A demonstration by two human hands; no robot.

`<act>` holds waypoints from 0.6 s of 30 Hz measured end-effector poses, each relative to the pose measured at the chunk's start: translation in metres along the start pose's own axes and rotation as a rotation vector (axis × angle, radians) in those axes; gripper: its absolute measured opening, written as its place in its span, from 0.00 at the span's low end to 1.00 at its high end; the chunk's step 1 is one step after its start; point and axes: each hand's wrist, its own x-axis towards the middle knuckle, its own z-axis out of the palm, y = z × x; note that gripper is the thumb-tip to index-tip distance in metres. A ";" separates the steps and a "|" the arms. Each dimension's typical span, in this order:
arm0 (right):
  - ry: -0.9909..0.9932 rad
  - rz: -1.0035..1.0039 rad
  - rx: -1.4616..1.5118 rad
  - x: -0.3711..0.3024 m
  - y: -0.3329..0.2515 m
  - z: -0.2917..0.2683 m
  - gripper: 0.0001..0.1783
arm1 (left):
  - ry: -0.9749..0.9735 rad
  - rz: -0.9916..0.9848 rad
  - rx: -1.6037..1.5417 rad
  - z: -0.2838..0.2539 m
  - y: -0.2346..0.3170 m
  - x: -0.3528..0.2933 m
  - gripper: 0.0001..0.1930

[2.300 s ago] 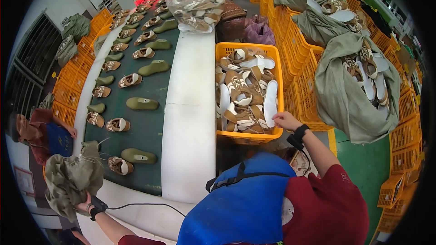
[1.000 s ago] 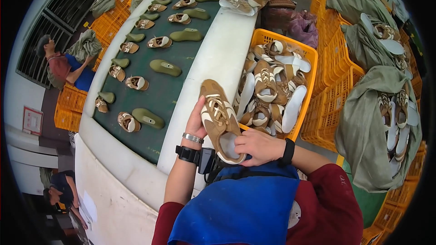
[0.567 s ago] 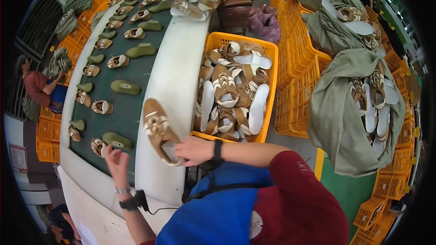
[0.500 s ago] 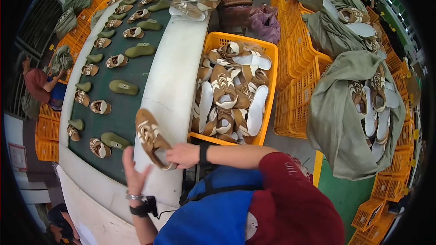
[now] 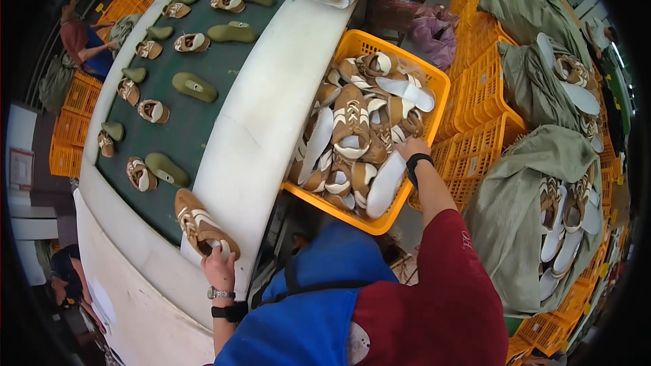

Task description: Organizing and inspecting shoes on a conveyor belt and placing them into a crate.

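Observation:
My left hand (image 5: pixel 219 268) grips the heel opening of a brown and cream sneaker (image 5: pixel 196 222), holding it over the near edge of the conveyor. My right hand (image 5: pixel 412 149) reaches into the yellow crate (image 5: pixel 434 95), its fingers closed at the upper end of a white insole (image 5: pixel 386 185). The fingertips are partly hidden there. Around that hand lie several more brown and cream sneakers, among them one laced shoe (image 5: pixel 351 118) on top. Another white insole (image 5: pixel 317 139) rests along the left side of the crate.
On the green conveyor belt (image 5: pixel 183 118), sneakers and olive shoe lasts (image 5: pixel 194 87) stand in rows. A white ledge (image 5: pixel 244 125) borders it. Stacked yellow crates (image 5: pixel 475 149) and a green cloth (image 5: pixel 519 183) around more shoes are at right. Other people work at far left.
My right hand has let go of the sneaker and moved right into the crate. My left hand, open before, now holds the sneaker, which is lower and farther left. The view has shifted.

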 end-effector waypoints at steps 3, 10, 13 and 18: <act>-0.134 -0.043 0.028 -0.009 -0.008 0.010 0.31 | -0.027 -0.122 -0.018 0.003 -0.005 -0.008 0.20; -0.415 -0.358 -0.135 -0.040 -0.001 0.016 0.30 | 0.024 -0.115 -0.088 0.002 -0.014 -0.022 0.19; -0.617 -0.428 0.168 -0.072 0.017 0.000 0.19 | 0.051 -0.117 -0.108 0.004 -0.017 -0.027 0.18; -0.307 -0.732 0.809 -0.175 -0.057 -0.095 0.11 | 0.105 -0.076 -0.184 0.005 -0.025 -0.029 0.18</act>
